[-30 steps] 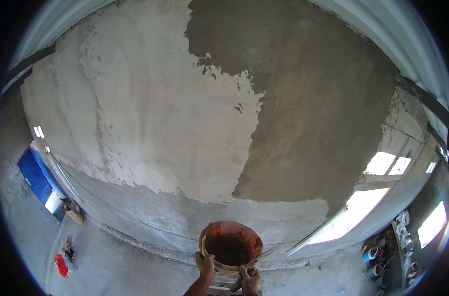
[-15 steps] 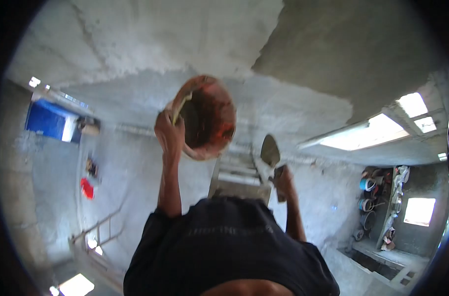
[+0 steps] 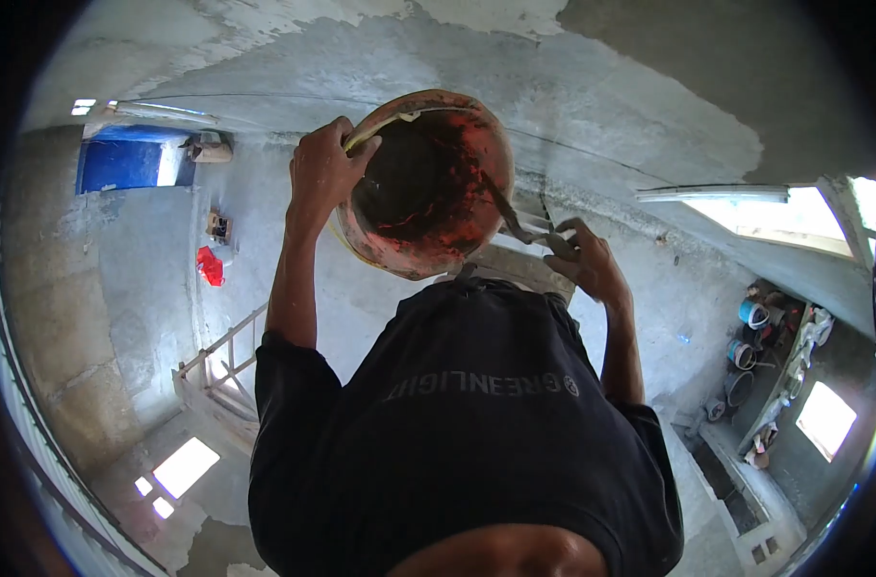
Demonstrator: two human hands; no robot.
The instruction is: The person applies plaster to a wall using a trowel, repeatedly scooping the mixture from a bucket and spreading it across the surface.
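Note:
My left hand [image 3: 324, 168] grips the rim and yellowish handle of a worn red bucket [image 3: 486, 130], tilted so that its mouth faces me. Dark wet mortar [image 3: 404, 178] lies inside, and smears of it coat the red inner wall. My right hand [image 3: 592, 264] is closed around the handle of a trowel [image 3: 505, 207]. Its blade reaches over the right side of the bucket's mouth, against the inner wall; mortar and shadow make its outline hard to make out.
Ahead stands a wall with a darker patch of wet plaster [image 3: 688, 87]. Behind the bucket is a wooden platform or ladder [image 3: 524, 267]. A wooden frame [image 3: 221, 361] stands lower left. Several buckets [image 3: 741, 354] sit along the right side, near a window opening [image 3: 825, 420].
The trowel has moved from beside the bucket, blade up, to inside its mouth. The bucket has shifted right and slightly up in view, and my head view has tilted.

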